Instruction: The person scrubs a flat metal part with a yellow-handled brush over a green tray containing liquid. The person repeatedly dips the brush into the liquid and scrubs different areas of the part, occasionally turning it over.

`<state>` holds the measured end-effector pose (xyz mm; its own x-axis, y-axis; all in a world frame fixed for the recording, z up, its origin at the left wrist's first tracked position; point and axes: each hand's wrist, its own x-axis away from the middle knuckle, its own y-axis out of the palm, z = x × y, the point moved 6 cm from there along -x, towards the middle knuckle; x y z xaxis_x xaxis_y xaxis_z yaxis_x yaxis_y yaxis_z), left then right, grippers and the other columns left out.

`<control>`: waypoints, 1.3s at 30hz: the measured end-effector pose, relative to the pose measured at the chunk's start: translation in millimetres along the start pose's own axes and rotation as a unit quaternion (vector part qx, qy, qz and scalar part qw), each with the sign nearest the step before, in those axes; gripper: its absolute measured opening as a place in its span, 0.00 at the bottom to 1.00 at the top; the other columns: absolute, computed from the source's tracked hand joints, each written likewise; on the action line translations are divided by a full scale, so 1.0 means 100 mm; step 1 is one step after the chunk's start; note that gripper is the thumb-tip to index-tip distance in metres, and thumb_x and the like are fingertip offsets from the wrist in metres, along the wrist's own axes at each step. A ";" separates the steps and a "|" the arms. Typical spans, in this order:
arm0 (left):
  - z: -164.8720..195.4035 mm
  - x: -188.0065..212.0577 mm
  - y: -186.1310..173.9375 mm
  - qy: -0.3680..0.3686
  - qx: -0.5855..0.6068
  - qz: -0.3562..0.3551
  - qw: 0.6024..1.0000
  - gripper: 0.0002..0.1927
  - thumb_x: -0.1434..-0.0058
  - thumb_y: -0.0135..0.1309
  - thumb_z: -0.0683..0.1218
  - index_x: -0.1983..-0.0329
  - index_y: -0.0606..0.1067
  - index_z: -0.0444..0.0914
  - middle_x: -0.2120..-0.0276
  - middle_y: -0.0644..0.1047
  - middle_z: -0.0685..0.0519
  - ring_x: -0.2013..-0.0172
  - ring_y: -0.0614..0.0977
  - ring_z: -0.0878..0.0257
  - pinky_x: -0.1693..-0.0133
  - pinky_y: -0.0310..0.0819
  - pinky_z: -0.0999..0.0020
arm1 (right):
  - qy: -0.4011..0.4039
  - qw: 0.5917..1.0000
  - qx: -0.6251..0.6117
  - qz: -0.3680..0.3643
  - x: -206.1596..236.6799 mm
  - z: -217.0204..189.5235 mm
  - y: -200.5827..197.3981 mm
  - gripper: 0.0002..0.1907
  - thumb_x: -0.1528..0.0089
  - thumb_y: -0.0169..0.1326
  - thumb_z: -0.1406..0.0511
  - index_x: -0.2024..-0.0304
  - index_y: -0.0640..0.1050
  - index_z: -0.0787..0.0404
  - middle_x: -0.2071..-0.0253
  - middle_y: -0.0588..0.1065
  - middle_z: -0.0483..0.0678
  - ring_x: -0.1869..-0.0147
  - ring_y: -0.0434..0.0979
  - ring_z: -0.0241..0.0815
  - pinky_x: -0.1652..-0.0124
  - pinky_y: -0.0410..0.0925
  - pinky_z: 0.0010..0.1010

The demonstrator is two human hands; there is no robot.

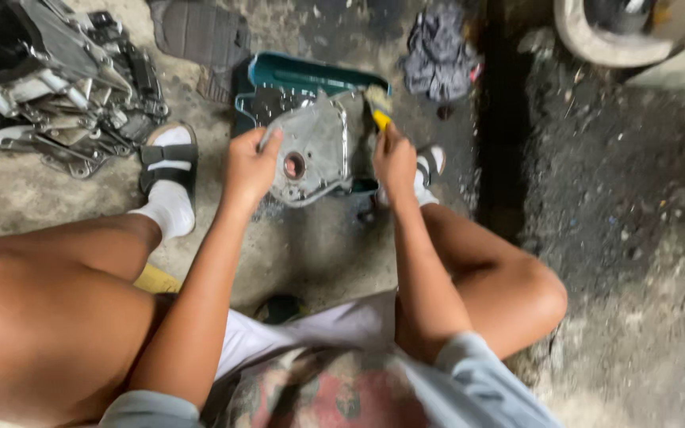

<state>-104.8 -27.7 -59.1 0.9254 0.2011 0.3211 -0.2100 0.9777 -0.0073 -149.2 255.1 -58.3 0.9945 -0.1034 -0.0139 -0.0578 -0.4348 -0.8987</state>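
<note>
Gripping the grey cast-metal cover (311, 154) by its rim, left hand (249, 165); right hand (394, 158) clenched on a yellow brush (378, 107), handle mostly hidden, over a teal tray (311, 73)

The brush (377, 104) handle is hidden inside the right hand (394, 162); the metal cover (311, 150) hides part of the tray (295, 75); engine parts (49, 71) are cut off at the left edge.

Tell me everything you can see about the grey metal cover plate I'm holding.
The grey metal cover plate looks like cast aluminium, dull and grimy, with an irregular outline and a round hole near its middle. It stands tilted over the teal plastic tray. The left hand grips its left edge; the right hand holds a yellow-handled brush at its right edge.
</note>
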 end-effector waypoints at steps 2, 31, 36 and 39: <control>0.10 0.03 0.00 0.029 -0.026 0.012 0.999 0.13 0.30 0.56 0.49 0.60 0.80 0.32 0.72 0.82 0.52 0.71 0.76 0.73 0.67 0.71 0.71 | -0.042 0.999 -0.014 0.006 0.13 -0.08 0.02 0.15 0.32 0.49 0.63 0.48 0.78 0.66 0.67 0.76 0.68 0.63 0.80 0.68 0.64 0.72 0.54; -0.13 0.01 -0.30 -0.041 -0.173 0.100 0.979 0.16 0.30 0.51 0.53 0.57 0.81 0.37 0.77 0.82 0.47 0.73 0.85 0.54 0.67 0.74 0.61 | 0.069 0.990 0.051 -0.113 -0.17 0.23 0.75 0.16 0.31 0.49 0.58 0.56 0.79 0.65 0.61 0.78 0.68 0.54 0.78 0.71 0.54 0.70 0.56; -0.32 0.05 -0.37 0.026 -0.238 0.183 0.954 0.17 0.32 0.54 0.54 0.51 0.80 0.37 0.68 0.82 0.40 0.67 0.84 0.44 0.63 0.76 0.55 | 0.065 0.968 0.138 -0.200 0.30 0.35 1.08 0.13 0.39 0.53 0.63 0.60 0.80 0.67 0.60 0.79 0.66 0.54 0.81 0.68 0.54 0.73 0.54; -0.47 0.05 -0.38 -0.010 -0.238 0.166 0.957 0.17 0.31 0.52 0.54 0.50 0.80 0.38 0.69 0.82 0.41 0.66 0.84 0.45 0.62 0.75 0.55 | 0.068 0.972 0.082 -0.208 0.43 0.24 1.21 0.13 0.39 0.54 0.62 0.59 0.81 0.66 0.62 0.79 0.67 0.56 0.80 0.68 0.55 0.72 0.53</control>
<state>-77.2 -61.5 -101.9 0.8258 0.5085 0.2438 -0.3189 0.7777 -0.5417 -111.8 220.0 -178.4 0.9077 -0.0720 0.4134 0.3722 -0.3168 -0.8724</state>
